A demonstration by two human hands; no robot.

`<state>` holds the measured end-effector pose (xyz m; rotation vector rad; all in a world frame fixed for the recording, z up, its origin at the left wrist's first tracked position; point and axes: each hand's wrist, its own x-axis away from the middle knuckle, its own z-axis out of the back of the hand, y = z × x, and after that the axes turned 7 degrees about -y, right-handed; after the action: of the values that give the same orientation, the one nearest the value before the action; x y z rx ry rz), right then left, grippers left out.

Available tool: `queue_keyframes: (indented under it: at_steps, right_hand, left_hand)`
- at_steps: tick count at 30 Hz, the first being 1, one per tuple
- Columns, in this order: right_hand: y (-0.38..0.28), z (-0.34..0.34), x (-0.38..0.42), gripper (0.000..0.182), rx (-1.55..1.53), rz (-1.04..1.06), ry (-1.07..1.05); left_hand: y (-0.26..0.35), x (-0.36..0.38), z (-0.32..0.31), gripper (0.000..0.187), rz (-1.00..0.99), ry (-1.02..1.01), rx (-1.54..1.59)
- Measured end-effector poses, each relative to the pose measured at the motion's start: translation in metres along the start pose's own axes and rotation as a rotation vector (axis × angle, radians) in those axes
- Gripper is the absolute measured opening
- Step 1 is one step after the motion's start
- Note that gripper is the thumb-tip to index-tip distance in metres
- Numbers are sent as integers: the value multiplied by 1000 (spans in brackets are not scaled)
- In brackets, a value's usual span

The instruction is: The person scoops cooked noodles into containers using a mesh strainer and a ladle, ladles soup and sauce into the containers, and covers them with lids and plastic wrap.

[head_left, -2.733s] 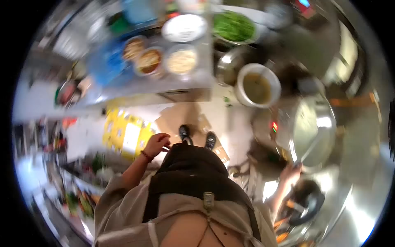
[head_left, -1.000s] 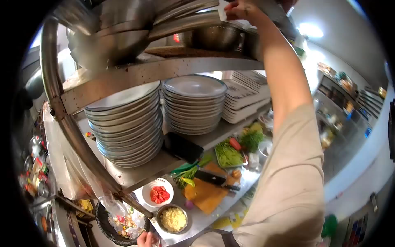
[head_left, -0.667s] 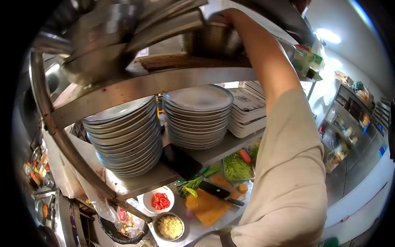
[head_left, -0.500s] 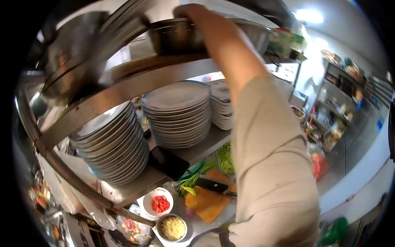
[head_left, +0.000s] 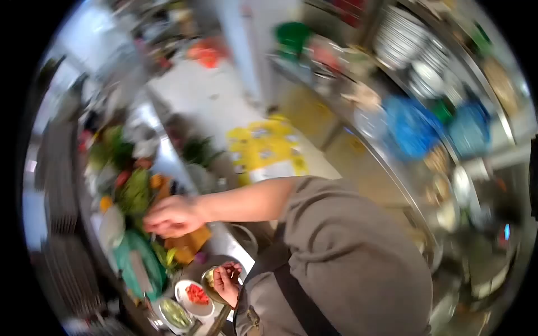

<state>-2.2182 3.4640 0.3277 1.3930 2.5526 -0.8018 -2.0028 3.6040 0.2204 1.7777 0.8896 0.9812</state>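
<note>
At eight o'clock your right hand (head_left: 170,217) curls near the cutting board (head_left: 193,245), at seven your left hand (head_left: 226,283) bends by the metal bowl (head_left: 210,292), set beside the white bowl (head_left: 195,313) probably for easy reach, though I cannot tell whether either grip pinches anything.

Matt cloth sleeve (head_left: 361,235), matt cutting board (head_left: 195,241), plastic bag (head_left: 412,130) (crumpled, glossy).

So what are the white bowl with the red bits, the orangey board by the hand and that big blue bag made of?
White bowl: maybe glazed ceramic or hard plastic; it looks smooth and pale.
Chopping board: perhaps wood, from its dull orange-brown face; blur hides any grain.
Blue bag: most likely thin plastic, crumpled with lighter, shiny patches.
</note>
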Motion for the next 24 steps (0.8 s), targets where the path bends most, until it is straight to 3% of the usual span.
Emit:
queue_keyframes:
  at_steps: [2, 3, 5, 6, 7, 8, 9, 10, 13, 15, 16, 19, 20, 23, 24]
  right_hand:
    - [-8, 45, 147, 17, -126, -4, 329]
    - [-11, 55, 223, 13, -196, 153, 189]
    - [-35, 3, 356, 9, -42, 517, 821]
    - [-46, -17, 425, 11, -69, 623, 820]
    - [-53, -64, 469, 13, 107, 761, 1226]
    - [-51, -90, 532, 12, 115, 917, 1145]
    - [-53, -129, 574, 8, 405, 989, 1451]
    - [-51, -153, 623, 14, 504, 1134, 1742]
    - [-48, -201, 765, 37, 1182, 539, 2688]
    - [-41, -168, 918, 42, 1844, -157, 2821]
    - [-43, -163, 963, 44, 2192, -584, 2752]
    - [-45, -173, 990, 51, 1896, -807, 2498]
    - [-51, -168, 1000, 51, 1585, -890, 2550]
    - [-42, -146, 1063, 50, 1501, -900, 2455]
    - [-36, -143, 1073, 31, 1621, -671, 2488]
  left_hand:
    - [-32, -6, -4, 21, 170, -145, -67]
    - [-44, -5, -16, 21, 240, -204, 14]
    - [-49, -15, -41, 20, 386, -257, -52]
    - [-48, -20, -57, 18, 422, -308, -94]
    - [-52, -24, -66, 19, 415, -356, -114]
    - [-53, -27, -80, 20, 424, -362, -160]
    - [-50, -29, -96, 20, 427, -361, -205]
    - [-44, -26, -116, 22, 423, -348, -217]
    - [-48, -28, -154, 22, 349, -283, -245]
    - [-68, -29, -192, 21, 324, -403, -386]
    - [-78, -25, -213, 21, 329, -401, -381]
    - [-90, 1, -280, 21, 368, -427, -371]
    - [-95, 11, -301, 21, 369, -455, -392]
    - [-114, 24, -338, 24, 413, -611, -461]
    - [-122, 28, -345, 24, 421, -634, -475]
